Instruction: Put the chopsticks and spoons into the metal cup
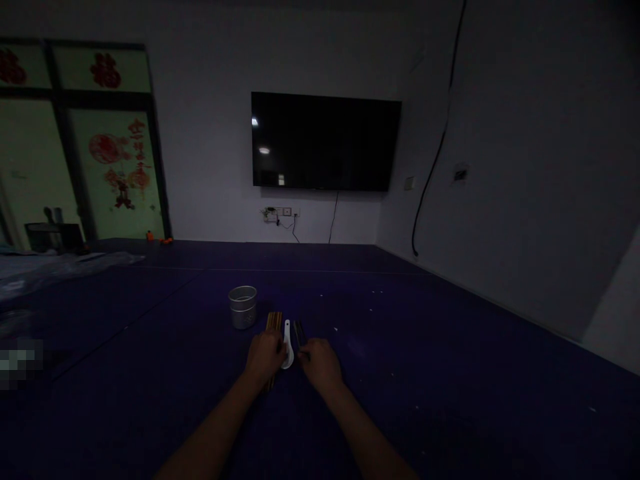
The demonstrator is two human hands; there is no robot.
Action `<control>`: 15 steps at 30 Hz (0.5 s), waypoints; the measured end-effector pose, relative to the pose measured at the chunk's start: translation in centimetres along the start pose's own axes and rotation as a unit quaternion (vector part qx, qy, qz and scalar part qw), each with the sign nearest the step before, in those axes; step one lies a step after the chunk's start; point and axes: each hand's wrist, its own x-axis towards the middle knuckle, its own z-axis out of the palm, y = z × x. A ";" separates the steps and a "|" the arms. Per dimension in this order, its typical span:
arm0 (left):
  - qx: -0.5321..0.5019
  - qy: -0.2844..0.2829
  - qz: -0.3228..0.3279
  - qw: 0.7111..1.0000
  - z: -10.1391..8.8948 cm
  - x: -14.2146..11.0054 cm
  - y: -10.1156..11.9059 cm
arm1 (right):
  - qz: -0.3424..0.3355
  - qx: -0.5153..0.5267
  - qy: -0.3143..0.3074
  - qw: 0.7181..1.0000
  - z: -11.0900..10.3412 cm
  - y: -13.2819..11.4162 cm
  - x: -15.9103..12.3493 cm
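On the dark blue surface, a bundle of wooden chopsticks (274, 321) lies lengthwise beneath my left hand (265, 355). Its fingers are curled over the sticks, and their tips reach the left edge of a white soup spoon (287, 362). The spoon lies with its bowl toward me. Just right of it are several thin dark utensils (299, 331), too dim to name. My right hand (320, 363) has its fingers pinched together at their near end. A perforated metal utensil holder (243, 309) stands upright beyond my left hand, apart from it.
Clear plastic sheeting (65, 270) lies at the far left, near small orange objects (165, 241). Small white scraps (336, 329) dot the surface on the right. A television (325, 141) hangs on the back wall, and a black cable (431, 170) runs down the right wall.
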 end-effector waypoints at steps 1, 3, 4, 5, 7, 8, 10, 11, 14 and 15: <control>-0.002 0.000 -0.001 1.000 0.0 0.0 0.0 | 0.003 0.004 0.004 1.000 0.0 0.1 0.0; -0.005 -0.002 -0.004 1.000 -0.1 0.0 0.0 | 0.020 0.013 0.017 1.000 0.0 0.3 0.2; -0.005 -0.003 -0.005 1.000 0.0 0.0 0.0 | 0.035 0.016 0.025 0.999 -0.1 0.4 0.2; -0.004 -0.003 -0.006 1.000 0.0 0.0 0.0 | 0.050 0.017 0.032 0.998 -0.1 0.6 0.3; -0.001 0.000 -0.004 1.000 0.0 0.0 0.0 | 0.076 0.016 0.043 0.996 -0.1 0.9 0.3; 0.000 0.002 -0.002 1.000 0.0 0.0 0.0 | 0.083 0.014 0.046 0.995 -0.1 1.0 0.3; 0.000 0.005 0.000 1.000 0.0 0.0 0.0 | 0.090 0.011 0.048 0.995 0.0 1.2 0.4; -0.001 0.005 0.002 1.000 0.0 0.0 0.0 | 0.092 0.010 0.048 0.995 0.1 1.2 0.4; -0.005 0.002 0.002 1.000 0.0 0.0 -0.1 | 0.098 0.011 0.048 0.994 0.3 1.2 0.4; -0.006 0.001 0.001 1.000 0.1 0.0 -0.1 | 0.099 0.011 0.048 0.994 0.4 1.2 0.4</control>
